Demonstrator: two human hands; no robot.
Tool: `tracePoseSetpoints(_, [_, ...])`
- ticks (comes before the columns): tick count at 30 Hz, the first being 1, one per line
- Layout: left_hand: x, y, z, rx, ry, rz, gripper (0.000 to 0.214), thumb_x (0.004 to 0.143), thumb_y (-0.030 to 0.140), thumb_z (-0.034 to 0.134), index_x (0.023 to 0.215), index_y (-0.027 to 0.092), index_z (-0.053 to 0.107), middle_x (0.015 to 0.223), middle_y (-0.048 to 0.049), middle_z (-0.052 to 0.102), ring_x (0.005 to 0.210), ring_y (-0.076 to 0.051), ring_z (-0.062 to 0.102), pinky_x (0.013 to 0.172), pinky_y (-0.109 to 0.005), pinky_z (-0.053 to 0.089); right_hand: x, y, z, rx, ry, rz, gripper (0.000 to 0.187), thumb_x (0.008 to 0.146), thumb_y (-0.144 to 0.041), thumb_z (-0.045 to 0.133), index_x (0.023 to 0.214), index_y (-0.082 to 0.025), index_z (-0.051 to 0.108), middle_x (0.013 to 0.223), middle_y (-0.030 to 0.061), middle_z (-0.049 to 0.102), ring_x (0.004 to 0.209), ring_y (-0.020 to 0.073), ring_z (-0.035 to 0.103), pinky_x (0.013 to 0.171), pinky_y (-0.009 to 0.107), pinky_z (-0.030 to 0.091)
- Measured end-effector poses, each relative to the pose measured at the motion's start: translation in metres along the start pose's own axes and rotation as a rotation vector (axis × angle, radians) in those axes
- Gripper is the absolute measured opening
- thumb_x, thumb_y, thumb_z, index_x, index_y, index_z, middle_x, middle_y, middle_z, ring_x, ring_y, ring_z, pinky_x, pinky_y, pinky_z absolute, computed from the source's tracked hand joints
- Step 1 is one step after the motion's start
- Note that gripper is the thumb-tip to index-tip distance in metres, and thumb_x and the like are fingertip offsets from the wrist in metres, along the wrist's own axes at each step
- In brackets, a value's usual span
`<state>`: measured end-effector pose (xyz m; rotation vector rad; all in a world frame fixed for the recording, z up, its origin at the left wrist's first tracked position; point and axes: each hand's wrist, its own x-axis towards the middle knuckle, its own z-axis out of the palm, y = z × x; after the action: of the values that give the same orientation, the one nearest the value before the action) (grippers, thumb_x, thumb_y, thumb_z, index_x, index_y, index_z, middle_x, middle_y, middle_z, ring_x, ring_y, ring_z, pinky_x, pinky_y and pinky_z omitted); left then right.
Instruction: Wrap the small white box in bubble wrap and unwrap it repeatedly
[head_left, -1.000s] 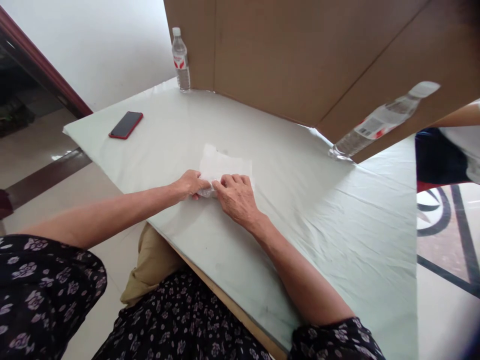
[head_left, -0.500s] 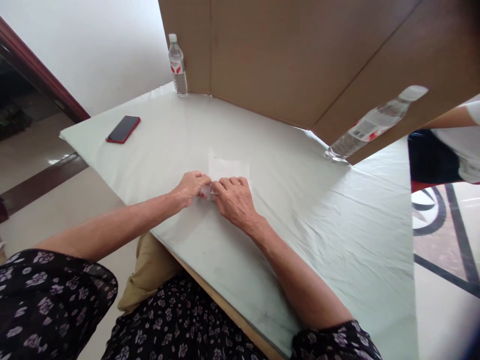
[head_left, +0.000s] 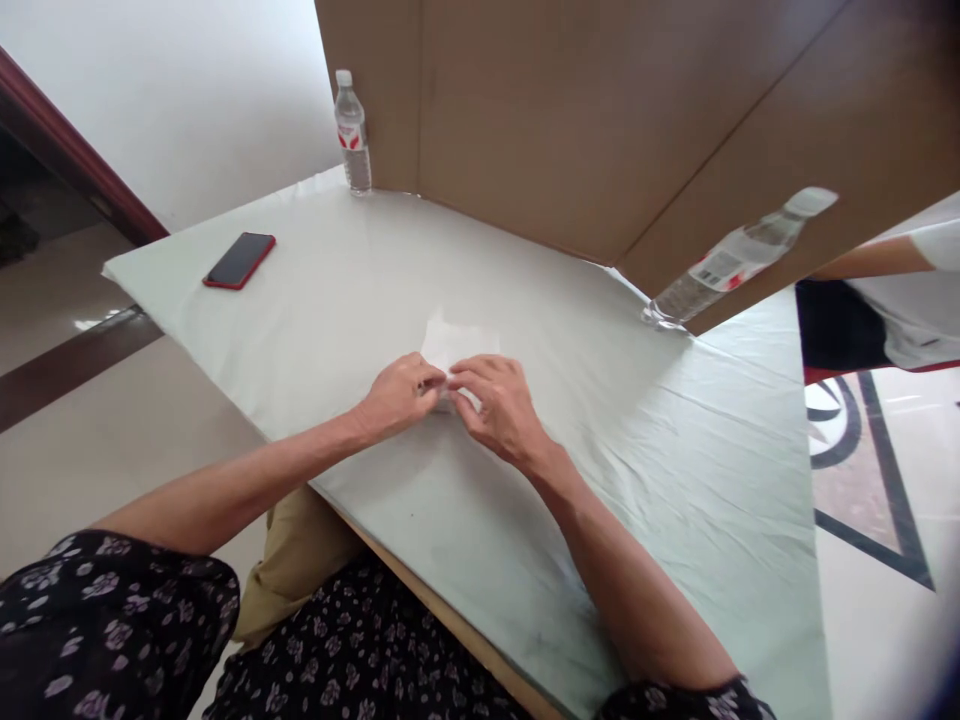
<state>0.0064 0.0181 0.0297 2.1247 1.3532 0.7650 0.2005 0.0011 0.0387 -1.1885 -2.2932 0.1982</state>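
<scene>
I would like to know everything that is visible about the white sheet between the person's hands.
The white sheet is thin and looks slightly see-through; whether it is paper or plastic, I cannot tell. Its far part spreads over the pale tablecloth, with an uneven far edge rising to a peak at the left. The fingers of the left hand seem to pinch its near part; those of the right hand meet it too, grip unclear. The hands hide some of it.

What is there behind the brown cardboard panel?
Past its lower right edge, a person's forearm, white sleeve and dark clothing show. The rest behind the panel is covered and cannot be seen.
</scene>
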Motion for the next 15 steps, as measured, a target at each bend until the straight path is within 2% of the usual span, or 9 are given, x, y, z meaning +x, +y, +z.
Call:
tracePoseSetpoints(2, [-0.003,-0.005,0.007,0.13,0.086,0.134,0.02,0.087,0.021,0.057,0.092,0.019,0.077,0.096,-0.009,0.068,0.093,-0.022,0.061,0.087,-0.037,0.052,-0.016,0.013,-0.01,0.026,0.156,0.123,0.015,0.092,-0.023,0.054,0.095,-0.022,0.069,0.11,0.0086,0.077,0.109,0.0262,0.065,0.098,0.044,0.041])
tracePoseSetpoints(3, [-0.004,-0.008,0.009,0.164,0.111,0.184,0.02,0.089,0.021,0.056,0.092,0.019,0.076,0.1,-0.0101,0.068,0.096,-0.023,0.06,0.087,-0.037,0.051,-0.025,0.019,-0.015,0.044,0.184,0.223,0.016,0.091,-0.027,0.056,0.099,-0.022,0.069,0.108,0.0094,0.076,0.105,0.0266,0.066,0.096,0.044,0.044])
tracePoseSetpoints(4, [-0.005,-0.01,0.011,0.183,0.122,0.224,0.02,0.09,0.02,0.056,0.093,0.019,0.075,0.102,-0.0106,0.068,0.097,-0.023,0.059,0.087,-0.037,0.051,-0.033,0.026,-0.019,0.079,0.166,0.341,0.02,0.09,-0.031,0.059,0.105,-0.021,0.068,0.106,0.0095,0.076,0.097,0.0258,0.068,0.09,0.043,0.047])
tracePoseSetpoints(6, [-0.006,-0.013,0.012,0.193,0.123,0.272,0.018,0.09,0.017,0.055,0.094,0.018,0.073,0.102,-0.0103,0.068,0.096,-0.023,0.059,0.087,-0.036,0.051,-0.046,0.036,-0.023,0.189,0.035,0.569,0.035,0.087,-0.04,0.064,0.116,-0.021,0.065,0.097,0.0083,0.076,0.081,0.023,0.069,0.077,0.039,0.052])
tracePoseSetpoints(8, [-0.006,-0.013,0.013,0.195,0.121,0.29,0.018,0.089,0.016,0.055,0.096,0.018,0.071,0.099,-0.0095,0.068,0.095,-0.023,0.059,0.086,-0.036,0.051,-0.051,0.042,-0.021,0.323,-0.073,0.728,0.049,0.085,-0.045,0.066,0.127,-0.019,0.06,0.091,0.0073,0.074,0.072,0.0208,0.068,0.068,0.036,0.054])
tracePoseSetpoints(12, [-0.006,-0.01,0.013,0.213,0.122,0.317,0.016,0.089,0.015,0.055,0.096,0.018,0.07,0.097,-0.0094,0.067,0.093,-0.023,0.058,0.084,-0.035,0.05,-0.037,0.036,-0.007,0.578,-0.111,0.899,0.079,0.085,-0.053,0.067,0.15,-0.017,0.04,0.103,0.012,0.072,0.067,0.0199,0.069,0.052,0.03,0.053])
tracePoseSetpoints(15, [-0.005,-0.008,0.013,0.229,0.086,0.327,0.016,0.089,0.016,0.055,0.093,0.018,0.071,0.096,-0.0093,0.066,0.09,-0.022,0.056,0.082,-0.034,0.049,-0.021,0.028,0.004,0.623,-0.095,0.93,0.093,0.081,-0.054,0.069,0.157,-0.017,0.03,0.116,0.0174,0.069,0.072,0.0228,0.069,0.047,0.031,0.053])
